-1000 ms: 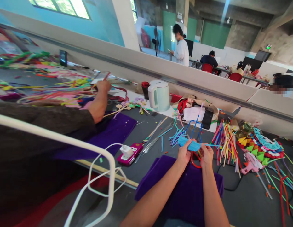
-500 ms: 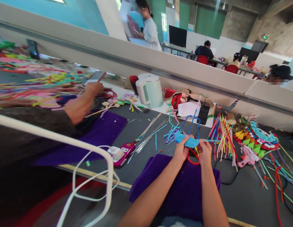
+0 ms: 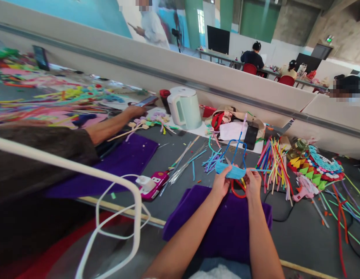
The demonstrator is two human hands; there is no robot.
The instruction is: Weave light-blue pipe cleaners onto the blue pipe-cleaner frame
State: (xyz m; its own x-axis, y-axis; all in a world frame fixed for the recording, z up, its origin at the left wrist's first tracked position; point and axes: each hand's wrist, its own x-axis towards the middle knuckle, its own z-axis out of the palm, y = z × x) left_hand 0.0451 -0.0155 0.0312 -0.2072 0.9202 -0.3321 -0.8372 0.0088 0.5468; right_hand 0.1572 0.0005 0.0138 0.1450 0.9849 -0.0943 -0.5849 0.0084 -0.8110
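Since the earlier frame, a co-worker's hand (image 3: 137, 112) is shifting nearer the kettle (image 3: 189, 110), taking a phone (image 3: 147, 101) along. Above a folded purple cloth (image 3: 232, 228) on the desk (image 3: 310, 244), the wearer's left hand (image 3: 222, 183) is pinching a light-blue panel (image 3: 237, 173) near its middle, thumb on top; the right hand (image 3: 252, 181) is keeping a closed grip at its right end. Coloured stems (image 3: 275, 164) are lying just to the right, and a dark-blue frame (image 3: 240, 142) is showing beyond the panel.
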